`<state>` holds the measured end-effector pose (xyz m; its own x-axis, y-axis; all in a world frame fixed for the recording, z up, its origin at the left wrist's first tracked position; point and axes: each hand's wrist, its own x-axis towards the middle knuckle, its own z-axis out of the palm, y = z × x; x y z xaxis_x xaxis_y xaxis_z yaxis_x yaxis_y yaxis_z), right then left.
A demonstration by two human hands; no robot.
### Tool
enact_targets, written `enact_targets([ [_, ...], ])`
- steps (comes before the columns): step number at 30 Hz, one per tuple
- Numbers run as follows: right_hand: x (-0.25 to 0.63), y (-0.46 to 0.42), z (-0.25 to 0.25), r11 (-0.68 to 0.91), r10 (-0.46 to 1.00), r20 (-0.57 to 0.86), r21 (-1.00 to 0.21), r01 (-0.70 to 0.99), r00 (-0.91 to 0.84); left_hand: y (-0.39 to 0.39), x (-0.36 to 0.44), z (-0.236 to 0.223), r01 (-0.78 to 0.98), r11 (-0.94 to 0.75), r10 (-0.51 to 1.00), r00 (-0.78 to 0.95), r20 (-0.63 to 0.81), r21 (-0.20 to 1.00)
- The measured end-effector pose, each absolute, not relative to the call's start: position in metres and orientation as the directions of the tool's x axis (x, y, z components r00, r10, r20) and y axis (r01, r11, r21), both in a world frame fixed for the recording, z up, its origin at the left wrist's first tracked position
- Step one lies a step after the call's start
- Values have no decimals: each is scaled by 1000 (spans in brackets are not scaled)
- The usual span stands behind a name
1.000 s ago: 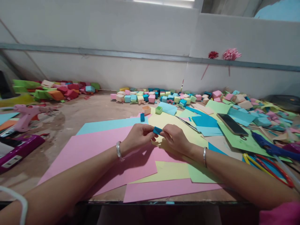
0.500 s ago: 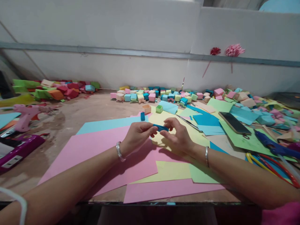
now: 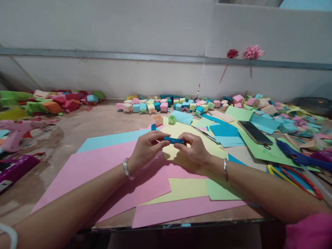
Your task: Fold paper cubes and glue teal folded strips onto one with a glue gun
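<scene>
A narrow folded strip of blue paper [image 3: 173,140] is held level above the coloured sheets, one end in each hand. My left hand [image 3: 149,145] pinches its left end between thumb and fingers. The right end sits between the thumb and fingers of my right hand [image 3: 193,148]. Just beyond my left hand lies a small ridged blue paper piece [image 3: 153,127], partly hidden by the fingers. Behind it stand a small open peach paper box [image 3: 158,120] and a small open green paper box [image 3: 172,120].
Pink sheets [image 3: 103,183] and a yellow sheet [image 3: 204,138] cover the table. Rows of small paper boxes [image 3: 164,107] line the back. At right are a phone [image 3: 254,132], scissors [image 3: 298,180] and a blue glue gun [image 3: 298,152]; a pink glue gun [image 3: 14,133] lies left.
My right fingers have closed onto the blue strip's right end, and the strip has turned so that its long hollow side shows. The whole view has shifted slightly.
</scene>
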<state>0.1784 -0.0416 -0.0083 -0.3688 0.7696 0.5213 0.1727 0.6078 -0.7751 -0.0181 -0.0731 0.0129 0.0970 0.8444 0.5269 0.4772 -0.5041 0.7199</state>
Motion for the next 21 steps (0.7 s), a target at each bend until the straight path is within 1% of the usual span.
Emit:
enact_targets([
  [2, 178, -41, -9, 608, 770, 518, -773, 182, -372, -73, -18, 12, 435, -481, 860, 67, 505, 761],
  [6, 179, -39, -9, 607, 768, 514, -776, 175, -382, -74, -19, 14, 420, -476, 863, 52, 503, 773],
  [11, 179, -37, -10, 633, 743, 545, -760, 146, -389, -76, -17, 17, 379, -377, 915, 9, 404, 845],
  [15, 180, -36, -11, 635, 743, 535, -753, 171, -402, -76, -16, 18, 374, -363, 919, -11, 395, 853],
  [18, 180, -34, -11, 683, 716, 552, -680, 266, -427, -72, -19, 18, 376, -327, 920, -81, 383, 867],
  [20, 181, -31, -9, 693, 721, 552, -583, 425, -419, -68, -23, 18, 381, -287, 922, -141, 362, 879],
  [21, 182, -28, -7, 671, 737, 530, -497, 550, -419, -66, -26, 17, 380, -268, 921, -168, 351, 885],
])
